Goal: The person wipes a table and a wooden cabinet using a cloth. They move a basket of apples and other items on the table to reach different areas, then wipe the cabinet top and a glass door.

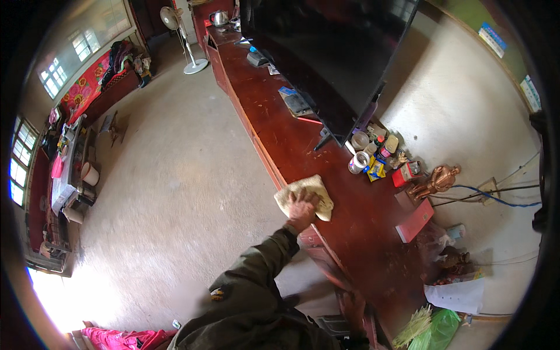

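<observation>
My left hand lies palm down on a folded pale yellow cloth, its fingers spread over it. The cloth is on the worn red-brown top of a long wooden cabinet and reaches its front edge. Lower in the view, my right hand is at the cabinet's front edge, in shadow. Its fingers are hard to make out.
A large flat-screen television stands on the cabinet. Along the wall are jars, a red tin, a bronze-coloured figurine, a red box and a green plastic bag. A pedestal fan stands on the floor.
</observation>
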A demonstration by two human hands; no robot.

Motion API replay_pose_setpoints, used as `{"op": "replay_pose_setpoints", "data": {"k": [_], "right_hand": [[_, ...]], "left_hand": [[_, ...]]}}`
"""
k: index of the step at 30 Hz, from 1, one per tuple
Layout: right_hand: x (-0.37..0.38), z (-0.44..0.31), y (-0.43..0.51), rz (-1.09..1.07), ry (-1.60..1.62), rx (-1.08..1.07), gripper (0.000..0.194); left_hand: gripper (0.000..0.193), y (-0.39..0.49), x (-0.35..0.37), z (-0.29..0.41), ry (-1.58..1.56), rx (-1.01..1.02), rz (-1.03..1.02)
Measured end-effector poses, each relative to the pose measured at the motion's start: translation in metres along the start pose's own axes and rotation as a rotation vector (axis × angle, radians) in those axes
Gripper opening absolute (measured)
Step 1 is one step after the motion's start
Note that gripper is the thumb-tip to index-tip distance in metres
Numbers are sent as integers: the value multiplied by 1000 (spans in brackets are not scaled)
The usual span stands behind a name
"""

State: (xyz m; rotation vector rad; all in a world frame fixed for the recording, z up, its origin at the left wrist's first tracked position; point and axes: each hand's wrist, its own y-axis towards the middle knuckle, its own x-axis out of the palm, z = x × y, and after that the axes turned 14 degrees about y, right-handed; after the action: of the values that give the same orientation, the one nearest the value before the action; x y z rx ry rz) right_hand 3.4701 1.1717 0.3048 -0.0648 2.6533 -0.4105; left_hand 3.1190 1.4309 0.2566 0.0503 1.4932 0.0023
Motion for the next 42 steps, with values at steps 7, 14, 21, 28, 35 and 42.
{"op": "replay_pose_setpoints", "data": {"k": [7,14,21,28,35,42], "right_hand": [[-36,1,-59,-23,112,20,26],[-29,-2,-45,-50,53,142,29],[16,-19,39,-15,-163,-15,38],[89,-74,117,-80,-125,-177,33],[129,-122,125,-151,-153,40,30],[137,-136,145,-175,-85,-76,33]], "left_hand": [[59,-93,-3,106,-77,132,1],[63,-131,-6,118,-215,311,2],[61,-63,1,35,-188,316,120],[71,37,12,-108,-193,52,301],[40,128,15,-222,-979,-883,415],[40,57,63,-130,-1491,-899,628]]}}
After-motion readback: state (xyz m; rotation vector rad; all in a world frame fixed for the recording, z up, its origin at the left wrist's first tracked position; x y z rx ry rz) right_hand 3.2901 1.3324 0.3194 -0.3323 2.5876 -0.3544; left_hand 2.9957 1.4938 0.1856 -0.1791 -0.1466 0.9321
